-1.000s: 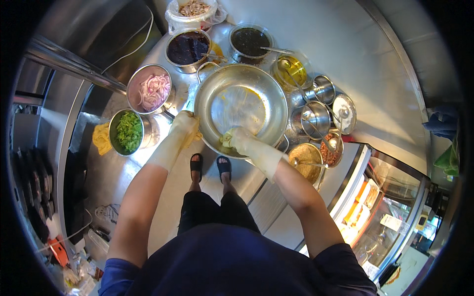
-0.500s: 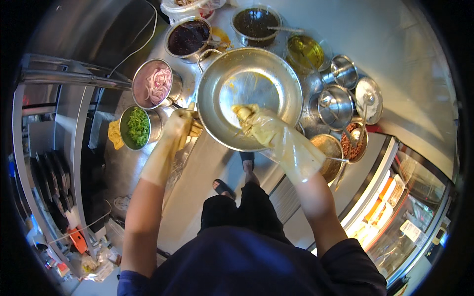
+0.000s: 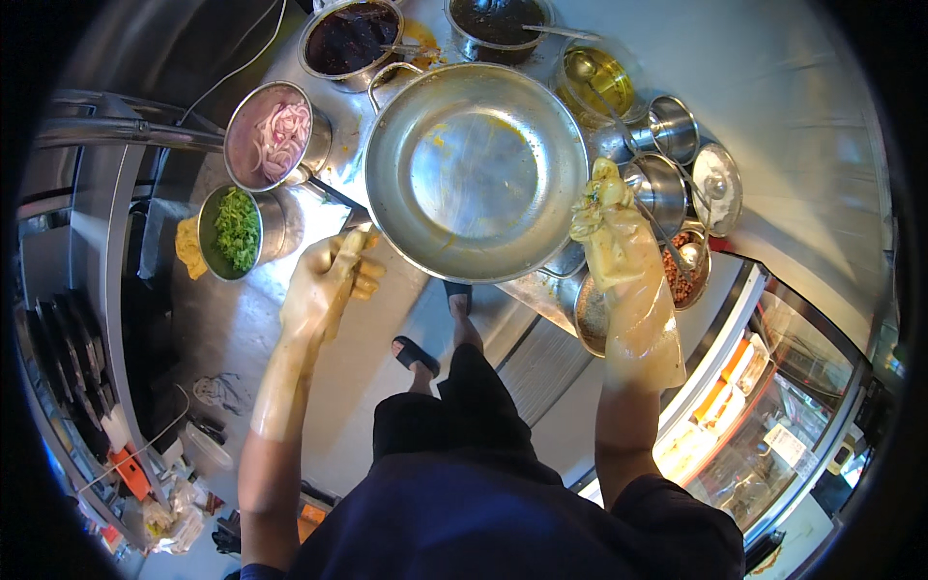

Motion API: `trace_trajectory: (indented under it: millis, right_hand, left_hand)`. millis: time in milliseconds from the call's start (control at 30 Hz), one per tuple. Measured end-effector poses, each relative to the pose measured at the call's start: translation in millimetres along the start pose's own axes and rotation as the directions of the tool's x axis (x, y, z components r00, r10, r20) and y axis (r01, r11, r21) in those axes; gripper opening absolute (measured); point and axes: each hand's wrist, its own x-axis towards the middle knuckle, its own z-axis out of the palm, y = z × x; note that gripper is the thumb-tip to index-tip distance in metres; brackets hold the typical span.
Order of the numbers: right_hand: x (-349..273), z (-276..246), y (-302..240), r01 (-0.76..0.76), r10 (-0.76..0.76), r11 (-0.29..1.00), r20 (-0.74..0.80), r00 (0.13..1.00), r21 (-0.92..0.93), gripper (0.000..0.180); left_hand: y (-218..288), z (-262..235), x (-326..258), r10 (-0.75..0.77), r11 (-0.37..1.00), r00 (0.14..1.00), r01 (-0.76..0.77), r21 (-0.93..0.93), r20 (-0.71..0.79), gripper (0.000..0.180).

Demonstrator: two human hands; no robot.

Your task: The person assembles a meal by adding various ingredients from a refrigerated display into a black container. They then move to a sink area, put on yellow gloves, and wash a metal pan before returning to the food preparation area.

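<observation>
on either side of the wide metal pan [image 3: 474, 174], the gloved left hand [image 3: 327, 278] curls loosely open, the right hand [image 3: 621, 237] bunches; whether around anything, i cannot tell.

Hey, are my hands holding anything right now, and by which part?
Nothing shows in the left hand. The right hand is curled beside the wide metal pan; whether it holds anything cannot be told.

Gloved hands [image 3: 327, 275] flanking steel pan [image 3: 471, 164]
</observation>
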Motion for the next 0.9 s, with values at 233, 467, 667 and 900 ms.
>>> trace_trajectory:
  millis: [233, 467, 667, 900]
  right_hand:
    - [-8, 38, 17, -0.031, 0.039, 0.987, 0.048, 0.998, -0.16, 0.058]
    - [-49, 145, 101, -0.221, 0.272, 0.957, 0.326, 0.905, -0.187, 0.047]
    - [-162, 269, 323, -0.3, 0.614, 0.759, 0.481, 0.626, -0.578, 0.054]
    - [-372, 351, 578, -0.613, 0.919, 0.387, 0.341, 0.197, -0.689, 0.016]
  left_hand:
    - [13, -5, -28, 0.024, 0.955, 1.0, -0.024, -0.296, -0.003, 0.038]
    - [-50, -128, -181, -0.052, 0.837, 0.934, -0.152, -0.525, -0.353, 0.036]
    - [-252, -236, -440, -0.258, 0.573, 0.645, -0.497, -0.652, -0.719, 0.038]
    - [-487, -246, -720, -0.488, 0.341, 0.245, -0.83, -0.442, -0.838, 0.043]
